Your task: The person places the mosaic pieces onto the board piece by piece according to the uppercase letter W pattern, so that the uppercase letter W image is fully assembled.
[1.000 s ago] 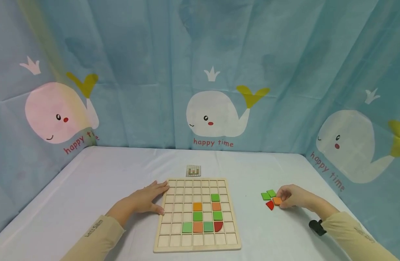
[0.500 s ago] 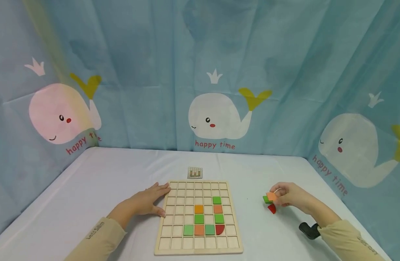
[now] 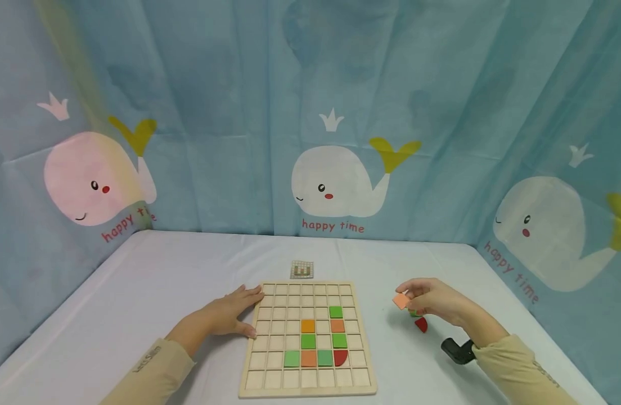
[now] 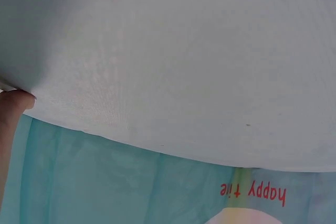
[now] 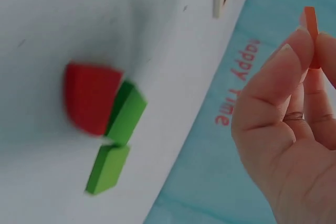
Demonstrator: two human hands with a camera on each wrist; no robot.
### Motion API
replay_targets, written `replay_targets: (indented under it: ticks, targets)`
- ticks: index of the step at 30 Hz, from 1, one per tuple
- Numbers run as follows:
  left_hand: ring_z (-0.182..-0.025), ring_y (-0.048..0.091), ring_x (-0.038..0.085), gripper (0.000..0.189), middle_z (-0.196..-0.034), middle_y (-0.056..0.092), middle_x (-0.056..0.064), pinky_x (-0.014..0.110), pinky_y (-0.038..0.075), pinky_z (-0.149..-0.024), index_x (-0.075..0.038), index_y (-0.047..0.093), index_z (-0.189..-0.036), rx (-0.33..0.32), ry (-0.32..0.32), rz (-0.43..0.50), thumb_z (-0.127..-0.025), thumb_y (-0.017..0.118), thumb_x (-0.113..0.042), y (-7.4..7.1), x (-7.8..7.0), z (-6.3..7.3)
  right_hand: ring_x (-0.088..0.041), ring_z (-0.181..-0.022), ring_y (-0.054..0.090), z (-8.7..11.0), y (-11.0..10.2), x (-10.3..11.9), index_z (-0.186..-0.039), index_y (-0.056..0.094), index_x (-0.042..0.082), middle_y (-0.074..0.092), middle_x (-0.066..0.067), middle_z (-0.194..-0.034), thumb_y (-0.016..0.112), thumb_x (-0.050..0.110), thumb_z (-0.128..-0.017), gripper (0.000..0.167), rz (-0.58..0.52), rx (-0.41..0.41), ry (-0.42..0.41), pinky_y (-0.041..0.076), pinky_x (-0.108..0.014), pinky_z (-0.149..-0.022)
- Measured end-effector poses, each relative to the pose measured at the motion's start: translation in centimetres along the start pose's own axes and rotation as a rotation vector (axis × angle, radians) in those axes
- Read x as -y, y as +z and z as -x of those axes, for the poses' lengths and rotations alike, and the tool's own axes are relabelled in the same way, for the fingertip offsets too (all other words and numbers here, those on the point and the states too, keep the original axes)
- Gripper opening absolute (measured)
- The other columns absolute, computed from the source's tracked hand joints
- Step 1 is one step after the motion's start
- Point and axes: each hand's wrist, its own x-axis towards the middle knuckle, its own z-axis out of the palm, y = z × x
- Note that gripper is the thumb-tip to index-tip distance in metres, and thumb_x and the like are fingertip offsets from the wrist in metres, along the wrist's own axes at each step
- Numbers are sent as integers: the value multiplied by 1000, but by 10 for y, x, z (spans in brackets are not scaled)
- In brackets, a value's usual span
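An orange square tile [image 3: 401, 301] is pinched between the fingertips of my right hand [image 3: 432, 301], raised over the table; the right wrist view shows the tile [image 5: 311, 22] edge-on. Below that hand lie a red quarter-round tile [image 5: 92, 98] and two green tiles [image 5: 127, 113], mostly hidden by the hand in the head view. My left hand [image 3: 229, 312] rests with spread fingers at the left edge of the wooden grid board [image 3: 275, 379]. On the board sit several green and orange squares and a dark red quarter-round tile [image 3: 340, 357].
A small pattern card [image 3: 302, 270] lies just behind the board. Near the right sleeve a black device [image 3: 458, 351] shows at the wrist. A blue curtain [image 3: 229, 169] with whales closes off the back and sides of the white table [image 3: 189, 253].
My right hand has lifted the orange tile off the small pile at the right and carried it left toward the board. My left hand stays at the board's edge.
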Motion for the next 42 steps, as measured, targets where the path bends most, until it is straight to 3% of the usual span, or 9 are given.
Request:
replay_targets:
  ticks: [12, 26, 33, 42]
  targets:
    - [-143, 17, 45, 93, -158, 25, 14, 72, 21, -103, -4, 38, -148, 1, 5, 7, -76, 74, -51, -1, 0, 4, -21, -74, 54, -20, 26, 16, -116, 56, -6, 57, -7, -88, 61, -2, -85, 31, -27, 36, -23, 47, -33, -69]
    - [-142, 19, 46, 92, -157, 27, 14, 74, 23, -100, -4, 40, -147, -8, -3, -9, -76, 75, -49, -1, -3, 3, -24, -77, 58, -38, 50, 28, -125, 52, -9, 57, -6, -85, 63, -2, -86, 41, -32, 75, -26, 47, -34, -69]
    - [-142, 18, 45, 91, -158, 27, 13, 75, 23, -100, -5, 40, -148, 2, -12, -11, -77, 75, -49, -2, -4, 4, -25, -78, 60, -44, 61, 36, -117, 56, -7, 59, -5, -84, 64, -1, -87, 32, -18, 102, -47, 49, -34, -70]
    - [-142, 18, 45, 91, -157, 27, 13, 74, 23, -100, -4, 40, -148, 4, -14, -8, -77, 76, -48, -3, -5, 4, -19, -74, 58, -53, 72, 41, -122, 60, -8, 58, -4, -82, 62, -2, -89, 33, 1, 152, -75, 48, -31, -67]
